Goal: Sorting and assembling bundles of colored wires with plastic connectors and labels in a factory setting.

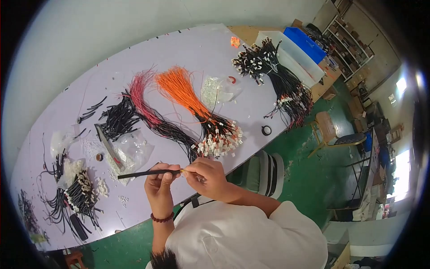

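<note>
Close to the table's front edge, my left hand (160,183) is closed around a slim black tube (136,174), its thumb on the near side. The tube lies nearly level and its free end points left. At its right end, my right hand (207,178) pinches with thumb and fingertips; a small yellow-orange bit shows there, too small to make out. Just beyond my hands lies a bundle of orange wires (179,87) with black sleeves and white connectors (218,140). Beside it are pink-red wires (142,96) with black sleeves.
Loose black tubes (120,115), a clear plastic bag (136,150) and a long grey blade-like tool (107,145) lie left of the bundles. Another cable bundle (80,190) rests at the left. A big black harness bundle (289,83) and a tape roll (266,130) are right.
</note>
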### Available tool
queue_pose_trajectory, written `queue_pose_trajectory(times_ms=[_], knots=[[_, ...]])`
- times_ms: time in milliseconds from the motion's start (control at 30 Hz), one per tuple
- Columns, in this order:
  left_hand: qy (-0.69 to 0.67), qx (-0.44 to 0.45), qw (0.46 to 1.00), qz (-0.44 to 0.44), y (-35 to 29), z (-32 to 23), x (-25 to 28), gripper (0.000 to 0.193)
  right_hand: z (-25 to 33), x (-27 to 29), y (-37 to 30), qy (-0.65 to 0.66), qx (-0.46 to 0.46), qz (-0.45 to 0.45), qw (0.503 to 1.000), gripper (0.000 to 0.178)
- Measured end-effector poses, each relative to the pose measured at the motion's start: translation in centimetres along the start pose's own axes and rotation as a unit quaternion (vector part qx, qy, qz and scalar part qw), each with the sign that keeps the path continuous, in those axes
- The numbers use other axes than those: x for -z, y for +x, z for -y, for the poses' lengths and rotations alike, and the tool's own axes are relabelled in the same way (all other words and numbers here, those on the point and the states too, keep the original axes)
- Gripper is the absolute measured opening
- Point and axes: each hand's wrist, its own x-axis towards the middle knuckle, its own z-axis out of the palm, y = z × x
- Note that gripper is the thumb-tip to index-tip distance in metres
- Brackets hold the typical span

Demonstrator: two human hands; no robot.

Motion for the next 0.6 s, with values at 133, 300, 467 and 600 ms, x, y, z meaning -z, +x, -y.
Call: queue_pose_trajectory(times_ms=[133, 300, 467, 600], knots=[[0.029, -0.008, 1.0, -0.006, 0.1, 0.1, -0.4, 0.02, -0.1, 0.6, 0.1, 0.01, -0.042, 0.053, 0.998, 0.007], [0.063, -0.015, 0.997, 0.041, 0.3, -0.3, 0.1, 0.019, -1.1, 1.1, -0.4, 0.109, -0.146, 0.127, 0.975, 0.009], [0.007, 0.015, 0.999, 0.051, 0.6, -0.1, 0.0, 0.019, -2.0, 1.6, -0.1, 0.255, -0.261, 0.211, 0.907, 0.017], [0.05, -0.013, 0.999, 0.002, 0.7, -0.1, 0.4, 0.02, -2.1, 1.5, -0.6, 0.311, -0.285, 0.194, 0.886, 0.02]])
